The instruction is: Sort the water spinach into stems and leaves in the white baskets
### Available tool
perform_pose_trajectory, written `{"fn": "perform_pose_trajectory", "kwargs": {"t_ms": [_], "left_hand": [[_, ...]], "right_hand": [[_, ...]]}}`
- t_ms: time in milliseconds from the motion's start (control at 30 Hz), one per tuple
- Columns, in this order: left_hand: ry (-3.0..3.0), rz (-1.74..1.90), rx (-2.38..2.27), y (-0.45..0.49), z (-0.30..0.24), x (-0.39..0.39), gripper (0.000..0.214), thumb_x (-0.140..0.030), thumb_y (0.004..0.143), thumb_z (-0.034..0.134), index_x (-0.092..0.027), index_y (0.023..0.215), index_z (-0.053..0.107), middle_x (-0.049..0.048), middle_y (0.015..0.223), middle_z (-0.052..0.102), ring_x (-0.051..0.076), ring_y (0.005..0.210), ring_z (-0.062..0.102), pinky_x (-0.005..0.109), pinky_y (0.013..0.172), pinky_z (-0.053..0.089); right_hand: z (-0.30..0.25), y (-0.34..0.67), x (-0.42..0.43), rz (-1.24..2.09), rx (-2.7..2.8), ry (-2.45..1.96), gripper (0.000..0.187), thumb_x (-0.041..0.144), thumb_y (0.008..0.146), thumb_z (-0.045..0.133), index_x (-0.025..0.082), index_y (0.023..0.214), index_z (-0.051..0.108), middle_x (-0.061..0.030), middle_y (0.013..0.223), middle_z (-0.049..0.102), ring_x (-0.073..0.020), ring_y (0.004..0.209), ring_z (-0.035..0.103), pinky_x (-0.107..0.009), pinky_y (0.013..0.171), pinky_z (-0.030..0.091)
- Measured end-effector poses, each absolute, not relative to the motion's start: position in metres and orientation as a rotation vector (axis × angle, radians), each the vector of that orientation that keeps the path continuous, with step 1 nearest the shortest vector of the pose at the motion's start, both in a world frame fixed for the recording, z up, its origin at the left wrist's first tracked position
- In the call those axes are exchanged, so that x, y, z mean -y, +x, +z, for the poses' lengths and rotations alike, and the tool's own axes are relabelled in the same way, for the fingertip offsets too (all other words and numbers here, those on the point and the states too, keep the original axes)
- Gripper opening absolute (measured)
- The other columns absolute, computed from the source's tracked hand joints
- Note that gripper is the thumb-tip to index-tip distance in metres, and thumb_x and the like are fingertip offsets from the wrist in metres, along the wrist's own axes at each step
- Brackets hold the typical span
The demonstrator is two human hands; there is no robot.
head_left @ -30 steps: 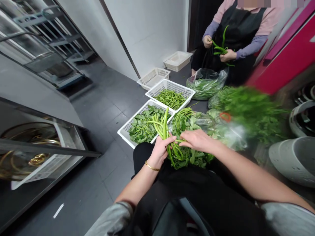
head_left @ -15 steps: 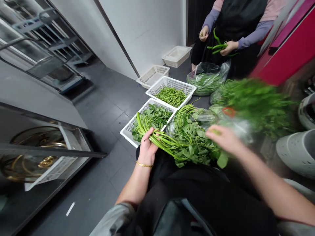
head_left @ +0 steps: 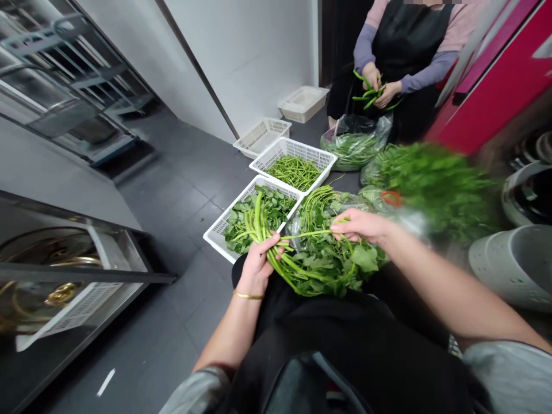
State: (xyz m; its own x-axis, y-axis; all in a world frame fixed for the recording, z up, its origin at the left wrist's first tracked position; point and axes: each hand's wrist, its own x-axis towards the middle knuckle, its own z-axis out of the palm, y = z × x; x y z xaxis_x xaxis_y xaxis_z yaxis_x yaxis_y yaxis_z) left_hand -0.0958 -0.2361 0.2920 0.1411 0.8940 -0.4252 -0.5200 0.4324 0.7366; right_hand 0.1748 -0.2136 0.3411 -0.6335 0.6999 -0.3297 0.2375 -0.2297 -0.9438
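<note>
A bunch of long green leafy-vegetable stems (head_left: pixel 260 221) is wrapped in my left hand (head_left: pixel 257 261), the cut ends pointing up and away. My right hand (head_left: pixel 360 225) pinches a single green stem (head_left: pixel 311 234), which stretches across to the left hand. Below both hands, a pile of leafy greens (head_left: pixel 321 269) lies on my lap and over a plastic bag. Just beyond the left hand stands a white basket (head_left: pixel 218 240) of picked leaves. Behind it, touching, is another white basket (head_left: pixel 330 160) holding thin green stems.
Two more pale baskets (head_left: pixel 248 150) sit along the wall. A co-worker (head_left: pixel 409 52) opposite handles green stems above a clear bag (head_left: pixel 375 129) of greens. Bushy greens (head_left: pixel 435 184) and a grey-white bucket (head_left: pixel 511 270) are at right; a metal shelf (head_left: pixel 150 276) is at left.
My right hand has come leftward from the right side of the pile and now holds a stem taut toward the left hand. The left hand's bunch has tilted more upright.
</note>
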Motion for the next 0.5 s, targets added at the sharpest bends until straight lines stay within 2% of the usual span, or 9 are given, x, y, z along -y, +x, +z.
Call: {"fn": "perform_pose_trajectory", "kwargs": {"t_ms": [67,133,233,367,500], "left_hand": [[0.497,1.101,-1.017,-0.100,0.295,0.232,0.016,-0.014,0.058,0.072,-0.011,0.067,0.059,0.0022,0.056,0.063,0.006,0.038,0.047,0.016,0.035,0.035],[0.512,1.129,-1.005,-0.104,0.298,0.229,0.014,-0.014,0.056,0.071,-0.011,0.063,0.059,0.0019,0.055,0.062,0.005,0.037,0.046,0.016,0.035,0.035],[0.618,1.061,-0.929,-0.103,0.299,0.232,0.016,-0.012,0.057,0.071,-0.011,0.073,0.064,0.0016,0.055,0.062,0.006,0.039,0.048,0.016,0.038,0.038],[0.637,0.909,-0.869,-0.090,0.296,0.239,0.029,-0.017,0.063,0.071,-0.010,0.091,0.068,0.0025,0.057,0.061,0.008,0.042,0.049,0.019,0.041,0.040],[0.629,0.873,-0.793,-0.077,0.294,0.240,0.033,-0.030,0.066,0.072,-0.009,0.091,0.069,0.0018,0.054,0.057,0.009,0.041,0.047,0.021,0.041,0.040]], "right_hand": [[0.334,0.178,0.217,2.019,1.562,-1.028,0.048,0.059,0.070,0.063,0.013,0.059,0.055,0.0115,0.039,0.024,-0.0019,0.035,0.018,-0.017,0.035,0.013],[0.326,0.177,0.221,2.028,1.529,-1.022,0.048,0.058,0.069,0.065,0.013,0.057,0.054,0.0112,0.040,0.025,-0.0016,0.035,0.018,-0.017,0.034,0.013],[0.317,0.171,0.225,1.869,1.531,-1.075,0.043,0.054,0.073,0.062,0.014,0.061,0.053,0.0101,0.042,0.030,-0.0034,0.037,0.023,-0.017,0.036,0.016],[0.325,0.155,0.233,1.407,1.948,-1.064,0.035,0.044,0.086,0.051,0.014,0.070,0.060,0.0045,0.052,0.047,-0.0070,0.047,0.039,-0.019,0.047,0.030],[0.333,0.130,0.256,0.616,2.596,-1.057,0.031,0.031,0.091,0.045,0.013,0.073,0.062,-0.0040,0.066,0.061,-0.0110,0.055,0.051,-0.023,0.052,0.030]]}}
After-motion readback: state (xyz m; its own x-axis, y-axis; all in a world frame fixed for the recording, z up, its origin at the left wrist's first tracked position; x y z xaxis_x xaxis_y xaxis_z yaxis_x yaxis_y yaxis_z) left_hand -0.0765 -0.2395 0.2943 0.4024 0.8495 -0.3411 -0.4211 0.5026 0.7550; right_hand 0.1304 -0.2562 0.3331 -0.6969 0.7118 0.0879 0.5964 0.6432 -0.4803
